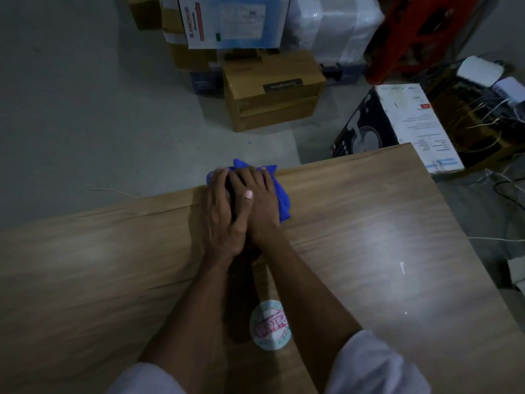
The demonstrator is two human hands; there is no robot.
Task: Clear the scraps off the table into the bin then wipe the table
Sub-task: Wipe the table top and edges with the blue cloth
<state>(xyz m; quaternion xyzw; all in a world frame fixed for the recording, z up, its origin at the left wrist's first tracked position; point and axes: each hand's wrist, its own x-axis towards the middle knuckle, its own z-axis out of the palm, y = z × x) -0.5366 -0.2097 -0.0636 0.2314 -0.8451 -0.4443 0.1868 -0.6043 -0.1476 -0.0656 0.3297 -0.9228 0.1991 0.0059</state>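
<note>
A blue cloth (279, 194) lies bunched at the far edge of the wooden table (369, 223). My right hand (261, 206) lies flat on the cloth and presses it down, fingers pointing to the far edge. My left hand (220, 211) lies beside it, also flat on the cloth, with its thumb over the back of the right hand. Most of the cloth is hidden under the two hands. Two tiny white scraps (402, 267) lie on the table's right part. No bin is in view.
A round printed sticker (270, 325) sits on the table between my forearms. Beyond the far edge, cardboard boxes (272, 89) stand on the grey floor. A black and white box (397, 126) and loose wires (483, 129) crowd the table's far right corner.
</note>
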